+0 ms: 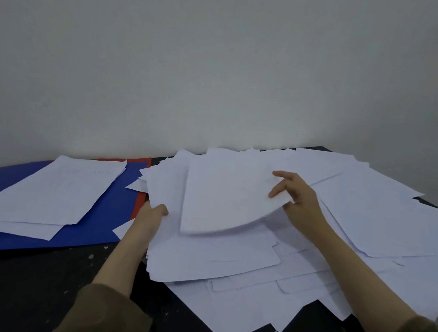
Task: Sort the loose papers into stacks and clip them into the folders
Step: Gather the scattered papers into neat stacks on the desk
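A wide heap of loose white papers (pixel 352 218) covers the right half of the dark table. My right hand (pixel 298 198) pinches the right edge of a white sheet (pixel 223 200) and lifts it so that it curves above the heap. My left hand (pixel 153 214) grips the left edge of a bundle of sheets (pixel 179 254), thumb on top. At the left lies a blue folder (pixel 109 209) with a stack of white papers (pixel 50 192) on it. A red folder (pixel 139 201) peeks out from under the blue one.
The black, paint-speckled table (pixel 32 295) shows bare at the front left. A plain grey wall (pixel 221 61) stands right behind the table. The table's right edge lies near the frame's right side.
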